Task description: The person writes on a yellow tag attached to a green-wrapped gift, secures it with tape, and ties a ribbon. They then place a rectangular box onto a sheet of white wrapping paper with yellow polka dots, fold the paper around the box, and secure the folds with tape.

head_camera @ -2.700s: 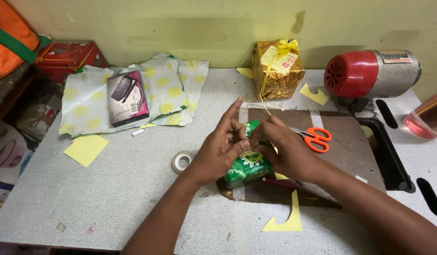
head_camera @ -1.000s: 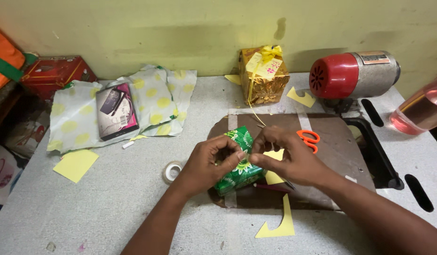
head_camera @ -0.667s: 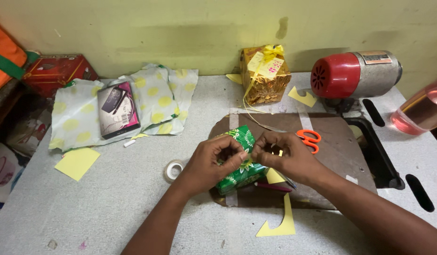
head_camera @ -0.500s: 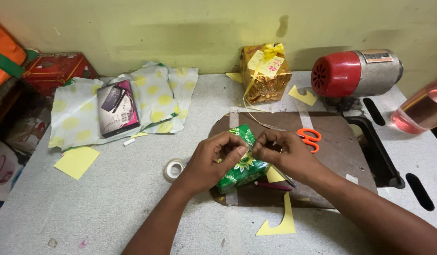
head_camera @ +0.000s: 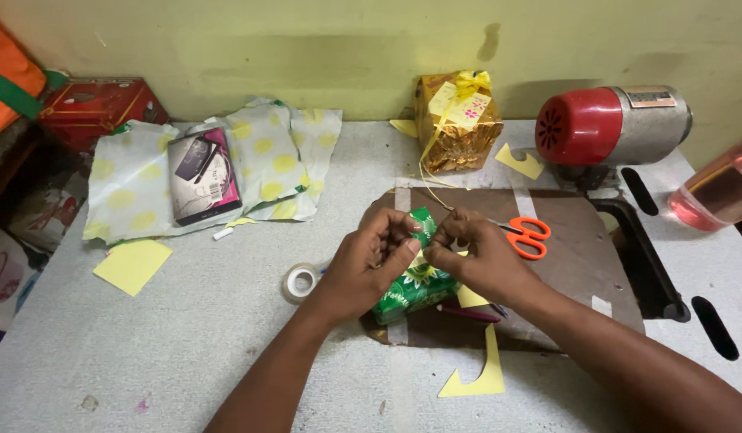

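**Head view: two hands at a wrapped box**

Head view shows the left hand [head_camera: 369,266] and right hand [head_camera: 473,258], fingertips pinched together on a thin yellow ribbon [head_camera: 432,172] above one small rectangular box in glossy green patterned paper [head_camera: 415,281], lying on a brown board [head_camera: 575,248]. Nearby: one clear tape roll [head_camera: 299,281], one pair of orange-handled scissors [head_camera: 525,236], one crinkled gold-foil gift box [head_camera: 459,120], three yellow paper offcuts.

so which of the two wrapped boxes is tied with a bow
The gold box by the back wall: it has a yellow bow on top. The green box under both hands has none.
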